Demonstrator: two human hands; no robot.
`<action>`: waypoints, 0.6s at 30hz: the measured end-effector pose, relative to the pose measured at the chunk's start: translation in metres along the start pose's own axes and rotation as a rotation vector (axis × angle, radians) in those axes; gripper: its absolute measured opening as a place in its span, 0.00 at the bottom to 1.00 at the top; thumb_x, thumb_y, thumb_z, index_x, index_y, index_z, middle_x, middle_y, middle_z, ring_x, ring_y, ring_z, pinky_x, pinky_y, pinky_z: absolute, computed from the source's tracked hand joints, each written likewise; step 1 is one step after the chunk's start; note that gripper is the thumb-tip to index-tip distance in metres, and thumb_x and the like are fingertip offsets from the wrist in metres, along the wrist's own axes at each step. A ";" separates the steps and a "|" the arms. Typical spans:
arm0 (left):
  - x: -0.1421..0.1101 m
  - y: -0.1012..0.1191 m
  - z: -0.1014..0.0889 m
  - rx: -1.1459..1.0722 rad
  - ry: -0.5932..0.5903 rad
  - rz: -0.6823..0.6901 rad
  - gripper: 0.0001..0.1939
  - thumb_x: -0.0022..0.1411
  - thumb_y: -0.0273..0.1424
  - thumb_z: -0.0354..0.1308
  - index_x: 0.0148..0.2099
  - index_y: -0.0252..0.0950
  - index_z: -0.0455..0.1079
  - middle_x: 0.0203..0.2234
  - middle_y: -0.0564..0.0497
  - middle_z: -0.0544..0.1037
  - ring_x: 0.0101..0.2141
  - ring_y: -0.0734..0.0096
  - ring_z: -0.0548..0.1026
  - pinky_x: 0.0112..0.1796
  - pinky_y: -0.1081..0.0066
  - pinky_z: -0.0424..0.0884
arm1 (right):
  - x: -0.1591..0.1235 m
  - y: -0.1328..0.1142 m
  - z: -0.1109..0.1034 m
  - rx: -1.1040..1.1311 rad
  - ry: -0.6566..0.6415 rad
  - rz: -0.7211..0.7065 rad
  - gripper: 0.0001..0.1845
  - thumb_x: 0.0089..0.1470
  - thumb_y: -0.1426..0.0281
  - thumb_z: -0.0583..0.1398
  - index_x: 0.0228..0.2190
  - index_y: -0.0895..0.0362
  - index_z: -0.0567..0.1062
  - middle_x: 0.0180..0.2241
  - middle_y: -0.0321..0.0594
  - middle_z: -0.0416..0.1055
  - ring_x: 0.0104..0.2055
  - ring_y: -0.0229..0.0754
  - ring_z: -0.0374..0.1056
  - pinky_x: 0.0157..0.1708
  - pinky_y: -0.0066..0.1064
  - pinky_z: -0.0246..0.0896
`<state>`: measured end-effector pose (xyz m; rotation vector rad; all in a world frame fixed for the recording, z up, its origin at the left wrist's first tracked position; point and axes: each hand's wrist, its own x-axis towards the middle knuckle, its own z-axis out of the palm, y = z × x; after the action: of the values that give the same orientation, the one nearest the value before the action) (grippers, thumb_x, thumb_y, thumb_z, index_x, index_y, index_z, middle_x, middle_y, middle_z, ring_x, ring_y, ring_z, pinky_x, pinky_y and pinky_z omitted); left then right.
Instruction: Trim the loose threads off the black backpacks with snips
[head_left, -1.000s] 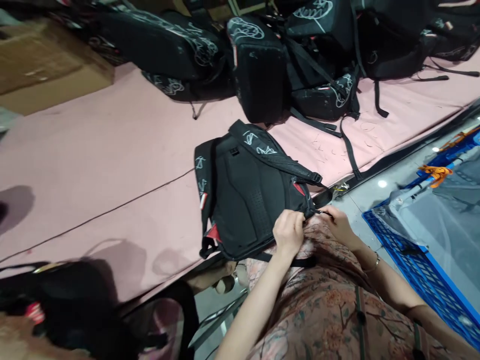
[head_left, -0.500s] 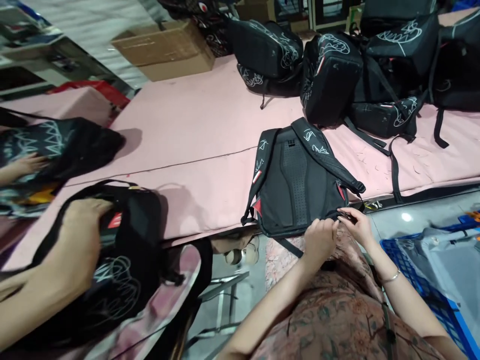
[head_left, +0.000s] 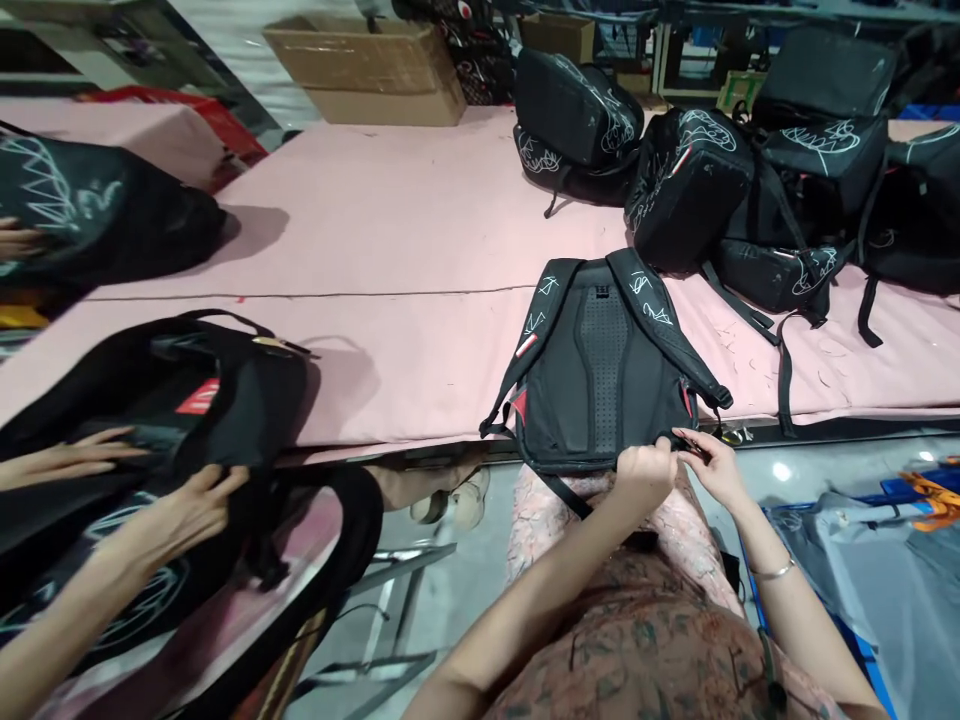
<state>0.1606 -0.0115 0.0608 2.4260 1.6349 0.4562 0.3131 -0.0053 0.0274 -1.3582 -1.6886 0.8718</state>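
Observation:
A black backpack [head_left: 562,400] lies on the pink table, its padded back panel up and its bottom edge at the table's front edge. White scribbled drawings mark both shoulder straps [head_left: 649,295]. My left hand [head_left: 645,474] is closed in a fist on the bag's lower right corner. Close beside it, my right hand [head_left: 711,464] pinches a small dark piece at that same corner; its kind is too small to make out. A loose black strap [head_left: 566,495] hangs down from the bottom edge, left of my left hand.
At left, a co-worker's hands [head_left: 169,530] are on an open black backpack [head_left: 281,400]. Another dark bag [head_left: 142,215] lies beyond it. Several black backpacks [head_left: 690,190] are piled at back right. A cardboard box [head_left: 382,85] stands behind. Blue crates [head_left: 862,640] hold grey material at lower right.
The camera view has shifted and levelled slightly. My hands stay at the backpack's lower right corner. The co-worker's arm has drawn back, and both hands now show on the open bag.

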 end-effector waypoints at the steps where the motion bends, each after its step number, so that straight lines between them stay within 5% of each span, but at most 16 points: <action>1: -0.001 0.000 0.000 0.002 0.005 0.016 0.11 0.61 0.33 0.45 0.33 0.34 0.65 0.20 0.47 0.71 0.23 0.68 0.69 0.23 0.69 0.54 | 0.001 -0.001 -0.001 -0.028 0.000 -0.009 0.16 0.48 0.70 0.59 0.41 0.55 0.73 0.42 0.42 0.71 0.43 0.43 0.67 0.45 0.38 0.62; 6: -0.022 -0.018 -0.004 0.039 0.074 -0.016 0.07 0.58 0.29 0.48 0.29 0.36 0.64 0.20 0.48 0.70 0.25 0.68 0.69 0.25 0.70 0.55 | 0.004 -0.002 0.000 -0.081 0.080 -0.012 0.11 0.48 0.68 0.59 0.35 0.56 0.75 0.37 0.42 0.73 0.39 0.44 0.69 0.43 0.38 0.63; 14: -0.097 -0.133 -0.032 0.216 0.305 -0.454 0.16 0.61 0.34 0.44 0.22 0.35 0.61 0.14 0.50 0.65 0.19 0.72 0.65 0.22 0.72 0.49 | 0.000 -0.005 0.014 -0.099 0.148 -0.016 0.10 0.50 0.68 0.56 0.35 0.57 0.74 0.37 0.43 0.73 0.40 0.44 0.68 0.42 0.38 0.63; 18: -0.102 -0.144 -0.030 0.231 0.368 -0.529 0.16 0.61 0.34 0.45 0.23 0.35 0.60 0.13 0.52 0.64 0.18 0.74 0.64 0.21 0.73 0.48 | 0.000 -0.014 0.017 -0.122 0.095 -0.071 0.10 0.51 0.69 0.56 0.37 0.56 0.73 0.37 0.42 0.72 0.39 0.43 0.68 0.41 0.36 0.63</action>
<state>-0.0112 -0.0516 0.0282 1.9982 2.5059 0.6759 0.2919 -0.0083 0.0316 -1.3894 -1.7288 0.6629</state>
